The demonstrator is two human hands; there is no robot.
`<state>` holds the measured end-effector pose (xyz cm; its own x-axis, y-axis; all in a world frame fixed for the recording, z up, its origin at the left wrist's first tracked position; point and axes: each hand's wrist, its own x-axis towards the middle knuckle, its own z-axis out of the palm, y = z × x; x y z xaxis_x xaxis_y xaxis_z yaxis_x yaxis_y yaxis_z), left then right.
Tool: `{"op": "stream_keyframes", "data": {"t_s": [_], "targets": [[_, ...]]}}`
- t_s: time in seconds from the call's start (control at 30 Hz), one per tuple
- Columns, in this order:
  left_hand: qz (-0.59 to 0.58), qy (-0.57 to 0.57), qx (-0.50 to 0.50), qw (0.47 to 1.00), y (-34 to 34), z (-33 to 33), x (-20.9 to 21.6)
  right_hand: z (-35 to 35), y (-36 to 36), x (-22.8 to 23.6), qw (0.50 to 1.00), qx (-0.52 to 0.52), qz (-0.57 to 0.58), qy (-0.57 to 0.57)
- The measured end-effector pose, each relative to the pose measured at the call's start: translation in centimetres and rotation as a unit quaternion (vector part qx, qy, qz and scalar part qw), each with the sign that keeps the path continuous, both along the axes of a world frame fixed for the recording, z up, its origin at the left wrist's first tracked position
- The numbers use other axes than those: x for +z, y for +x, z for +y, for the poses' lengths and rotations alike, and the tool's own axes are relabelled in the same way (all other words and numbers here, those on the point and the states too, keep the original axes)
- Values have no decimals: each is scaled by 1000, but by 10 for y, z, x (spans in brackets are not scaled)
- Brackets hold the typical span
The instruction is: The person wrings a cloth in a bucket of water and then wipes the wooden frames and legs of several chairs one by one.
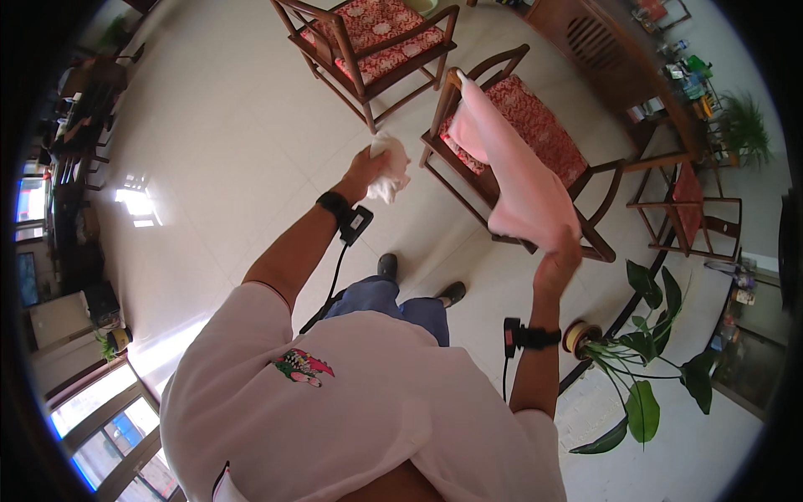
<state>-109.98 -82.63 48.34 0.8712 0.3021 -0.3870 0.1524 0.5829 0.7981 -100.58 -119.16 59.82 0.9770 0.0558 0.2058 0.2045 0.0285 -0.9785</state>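
My left hand [365, 170] is closed around a crumpled white cloth [389, 167], held out over the floor. In my right hand [559, 261] is one end of a pink cloth [514, 159]. This cloth stretches from my fingers up to the arm of a wooden chair [452, 109] with a red floral cushion [544, 125], and its far end hangs at the chair's rail. It spans part of the seat and covers some of the cushion. Whether the far end is caught on the wood or only lies against it, I cannot tell.
Another wooden armchair [360, 58] with a red patterned cushion stands ahead. A potted plant [581, 339] with broad leaves is close by my right forearm. Farther right are a wooden cabinet [619, 58] and a small chair [686, 205]. Windows [117, 435] lie at the lower left.
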Motion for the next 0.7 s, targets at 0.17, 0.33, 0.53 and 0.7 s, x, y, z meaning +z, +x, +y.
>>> {"op": "stream_keyframes", "data": {"t_s": [0.17,0.33,0.53,0.7], "targets": [[12,248,89,964,75,27,27,-23,-54,107,962,28,-25,269],[-35,598,63,798,168,34,54,-77,-71,116,980,-13,114,161],[13,743,1,669,221,8,16,-108,-106,122,959,-140,62,237],[17,764,8,645,223,-20,31,-138,-111,163,685,450,7,573]]}}
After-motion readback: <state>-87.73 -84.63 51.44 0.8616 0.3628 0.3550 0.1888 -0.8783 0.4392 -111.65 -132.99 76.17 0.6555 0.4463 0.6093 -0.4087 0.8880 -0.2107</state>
